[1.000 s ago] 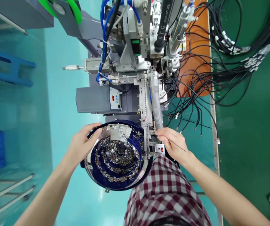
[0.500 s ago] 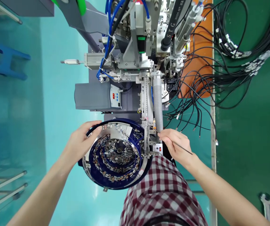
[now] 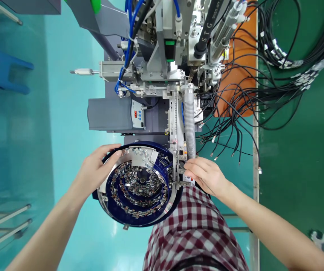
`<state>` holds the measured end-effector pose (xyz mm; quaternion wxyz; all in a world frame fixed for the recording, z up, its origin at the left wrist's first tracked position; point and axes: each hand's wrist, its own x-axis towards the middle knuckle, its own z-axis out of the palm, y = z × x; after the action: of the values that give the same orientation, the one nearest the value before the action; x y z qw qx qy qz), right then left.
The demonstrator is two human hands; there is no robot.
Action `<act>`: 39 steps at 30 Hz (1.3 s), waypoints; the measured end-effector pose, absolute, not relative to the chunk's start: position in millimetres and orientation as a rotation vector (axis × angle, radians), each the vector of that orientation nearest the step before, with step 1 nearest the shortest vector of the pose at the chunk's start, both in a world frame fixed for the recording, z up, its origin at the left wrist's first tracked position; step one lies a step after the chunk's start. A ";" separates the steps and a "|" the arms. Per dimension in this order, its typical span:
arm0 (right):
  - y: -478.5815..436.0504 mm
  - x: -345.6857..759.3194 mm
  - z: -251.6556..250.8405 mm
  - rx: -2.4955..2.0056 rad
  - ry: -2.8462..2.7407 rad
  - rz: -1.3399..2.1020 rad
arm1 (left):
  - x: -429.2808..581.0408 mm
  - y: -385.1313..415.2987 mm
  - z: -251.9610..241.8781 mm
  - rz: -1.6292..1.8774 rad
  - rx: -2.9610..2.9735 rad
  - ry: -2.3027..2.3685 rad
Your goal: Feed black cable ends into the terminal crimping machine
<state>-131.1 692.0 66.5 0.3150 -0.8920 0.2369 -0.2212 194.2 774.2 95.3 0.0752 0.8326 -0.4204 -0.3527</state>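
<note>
1. l hand (image 3: 97,169): fingers spread flat on the left rim of the blue feeder bowl (image 3: 139,223), gripping nothing.
2. r hand (image 3: 207,175): fingers curled at the track bracket (image 3: 179,170) on the bowl's right edge; maybe pinching sth, can't tell.
3. bowl holds metal clips (image 3: 139,186) and sits below the grey hose (image 3: 189,124).

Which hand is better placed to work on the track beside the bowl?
The right hand: its fingertips touch the track, while the left hand rests on the far rim of the bowl.
</note>
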 end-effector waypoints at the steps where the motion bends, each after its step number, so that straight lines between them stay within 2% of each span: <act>1: 691.4 -131.3 66.3 -2.387 0.595 -0.577 | 194.5 774.2 94.9 -1.056 2.496 -1.266; 8: 672.1 -134.1 66.1 -2.630 0.287 -0.460 | 194.2 774.0 94.5 -1.070 2.517 -1.248; 15: 628.2 -127.5 87.5 -2.660 -0.169 -0.136 | 190.1 770.5 97.8 -1.035 2.533 -1.227; 22: 604.8 -111.7 102.0 -2.316 0.031 -0.086 | 186.4 769.9 98.5 -1.014 2.526 -1.207; 29: 627.8 -117.0 92.6 -2.378 0.140 -0.077 | 183.0 769.4 102.9 -1.021 2.568 -1.233; 33: 639.2 -119.4 92.3 -2.472 0.131 -0.143 | 181.2 769.3 103.6 -1.005 2.543 -1.222; 39: 633.0 -127.1 94.8 -2.217 0.453 -0.359 | 180.7 769.3 103.1 -1.001 2.522 -1.210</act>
<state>-127.1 633.0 94.8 0.4125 -0.8815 0.1799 -0.1429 180.7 769.3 103.1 0.0850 0.8458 -0.4059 -0.3357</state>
